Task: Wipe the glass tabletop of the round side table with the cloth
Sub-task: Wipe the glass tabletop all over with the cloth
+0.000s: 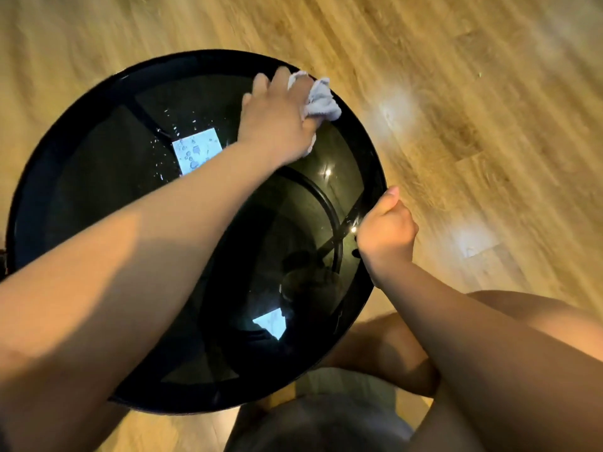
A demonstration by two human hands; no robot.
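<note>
Wiping in progress, we judge. Left hand (pixel 277 120) grips bunched cloth (pixel 323 101) and presses it on glass tabletop (pixel 107 177) at far right edge, against raised rim (pixel 375 151). Right hand (pixel 386 231) is clenched on rim at near right, well apart from left; we judge it steadies table. Droplets (pixel 195 151) lie left of centre, unwiped. Next stroke calls for sweep leftward across them. Path runs over flat glass; rim bounds every stroke. Wooden floor (pixel 473 93) lies open beyond table.
</note>
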